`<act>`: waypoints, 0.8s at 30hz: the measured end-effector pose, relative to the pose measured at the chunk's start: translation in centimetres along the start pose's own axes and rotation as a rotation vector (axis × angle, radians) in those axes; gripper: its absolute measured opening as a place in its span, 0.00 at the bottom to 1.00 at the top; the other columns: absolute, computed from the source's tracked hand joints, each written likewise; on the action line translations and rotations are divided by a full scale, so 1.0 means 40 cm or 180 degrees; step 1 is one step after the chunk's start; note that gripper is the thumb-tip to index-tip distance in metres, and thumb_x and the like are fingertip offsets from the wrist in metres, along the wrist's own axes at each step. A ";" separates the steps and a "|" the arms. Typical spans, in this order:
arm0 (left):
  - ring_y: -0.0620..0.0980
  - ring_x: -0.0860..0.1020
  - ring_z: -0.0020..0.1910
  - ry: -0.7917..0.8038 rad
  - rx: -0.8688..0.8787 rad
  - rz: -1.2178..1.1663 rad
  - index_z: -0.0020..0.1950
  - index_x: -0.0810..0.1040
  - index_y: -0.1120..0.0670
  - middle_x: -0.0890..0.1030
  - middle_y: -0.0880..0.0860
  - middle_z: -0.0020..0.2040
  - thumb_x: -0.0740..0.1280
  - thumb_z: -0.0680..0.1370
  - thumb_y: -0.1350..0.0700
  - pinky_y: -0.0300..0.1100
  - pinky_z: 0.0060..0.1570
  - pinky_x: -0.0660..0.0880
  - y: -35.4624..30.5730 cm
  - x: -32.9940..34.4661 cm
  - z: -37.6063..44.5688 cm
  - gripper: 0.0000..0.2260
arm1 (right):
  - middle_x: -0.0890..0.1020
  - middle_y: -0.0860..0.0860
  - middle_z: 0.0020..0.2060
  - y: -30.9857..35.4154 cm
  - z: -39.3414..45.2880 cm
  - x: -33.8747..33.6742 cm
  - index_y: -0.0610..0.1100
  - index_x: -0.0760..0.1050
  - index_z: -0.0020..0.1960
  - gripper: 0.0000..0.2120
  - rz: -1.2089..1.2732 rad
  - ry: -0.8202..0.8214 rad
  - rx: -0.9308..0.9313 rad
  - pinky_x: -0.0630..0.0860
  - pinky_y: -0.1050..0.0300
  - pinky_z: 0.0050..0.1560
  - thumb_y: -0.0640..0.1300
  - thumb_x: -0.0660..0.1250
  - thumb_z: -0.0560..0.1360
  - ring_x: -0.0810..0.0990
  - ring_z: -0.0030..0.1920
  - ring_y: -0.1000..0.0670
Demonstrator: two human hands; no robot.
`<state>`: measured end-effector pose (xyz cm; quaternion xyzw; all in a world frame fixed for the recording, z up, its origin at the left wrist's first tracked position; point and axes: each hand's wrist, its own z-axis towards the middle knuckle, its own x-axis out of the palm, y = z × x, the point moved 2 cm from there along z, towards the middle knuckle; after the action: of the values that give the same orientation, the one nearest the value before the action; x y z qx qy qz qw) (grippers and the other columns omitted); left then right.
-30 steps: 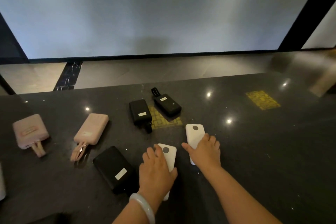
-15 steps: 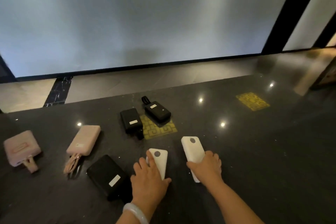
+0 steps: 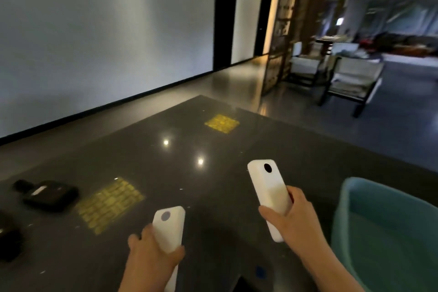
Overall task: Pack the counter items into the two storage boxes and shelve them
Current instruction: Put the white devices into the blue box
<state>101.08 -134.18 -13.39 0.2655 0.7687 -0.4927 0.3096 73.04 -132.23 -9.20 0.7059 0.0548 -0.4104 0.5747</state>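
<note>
My left hand (image 3: 151, 261) grips a white power bank (image 3: 169, 227) with a grey dot near its top, held just above the dark counter (image 3: 213, 156). A second white power bank (image 3: 267, 192) with a dark dot is lifted higher in my right hand (image 3: 292, 220). At the right edge stands a teal storage box (image 3: 388, 227), its open top facing me, close beside my right hand. A black power bank (image 3: 51, 194) lies on the counter at the far left, and another dark item (image 3: 8, 242) is cut off by the left edge.
Two yellow patterned squares (image 3: 110, 204) (image 3: 221, 123) mark the counter top. Beyond the counter's far corner are a wooden pillar (image 3: 284, 31), dark-framed chairs (image 3: 350, 80) and a grey wall with two dark doorways (image 3: 225, 23).
Both hands have closed on the white power banks and lifted them off the counter. The view has swung to the right, bringing the teal box into sight and the pink power banks out of it.
</note>
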 end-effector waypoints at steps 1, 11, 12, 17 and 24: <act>0.55 0.67 0.63 0.0025 0.0201 0.0016 0.72 0.61 0.55 0.67 0.55 0.65 0.75 0.66 0.45 0.48 0.59 0.67 -0.047 0.028 -0.015 0.40 | 0.67 0.57 0.52 -0.028 0.011 -0.051 0.52 0.62 0.67 0.38 0.0012 -0.0119 -0.0006 0.73 0.54 0.49 0.55 0.77 0.63 0.69 0.52 0.54; 0.45 0.67 0.50 0.0462 0.1170 -0.0245 0.72 0.59 0.49 0.61 0.47 0.56 0.75 0.67 0.42 0.43 0.50 0.67 -0.462 0.317 -0.182 0.40 | 0.67 0.59 0.50 -0.320 0.076 -0.444 0.52 0.63 0.66 0.39 -0.0627 -0.0432 0.0432 0.73 0.49 0.56 0.58 0.77 0.62 0.67 0.54 0.53; 0.45 0.68 0.49 0.0438 0.1247 -0.0283 0.72 0.60 0.49 0.61 0.46 0.56 0.76 0.66 0.42 0.42 0.49 0.67 -0.492 0.338 -0.199 0.40 | 0.67 0.59 0.51 -0.341 0.083 -0.465 0.52 0.63 0.66 0.38 -0.0738 -0.0334 0.0417 0.72 0.50 0.56 0.59 0.76 0.62 0.67 0.54 0.54; 0.43 0.69 0.44 0.0366 0.1600 -0.0155 0.67 0.62 0.47 0.61 0.43 0.50 0.75 0.65 0.41 0.39 0.41 0.66 -0.586 0.414 -0.260 0.36 | 0.68 0.59 0.51 -0.404 0.117 -0.497 0.53 0.62 0.65 0.36 -0.0984 0.0266 0.0174 0.71 0.54 0.55 0.59 0.74 0.63 0.67 0.55 0.53; 0.45 0.70 0.50 0.0505 0.1845 0.0372 0.68 0.57 0.46 0.59 0.44 0.52 0.75 0.66 0.39 0.38 0.45 0.70 -0.612 0.466 -0.287 0.38 | 0.70 0.55 0.60 -0.428 0.144 -0.444 0.54 0.63 0.66 0.34 -0.1543 0.1521 -0.0235 0.68 0.49 0.64 0.58 0.74 0.65 0.66 0.62 0.52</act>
<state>68.74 -130.83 -8.91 0.4242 0.6013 -0.6506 0.1878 49.02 -124.45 -10.93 0.7272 0.3689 -0.3558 0.4566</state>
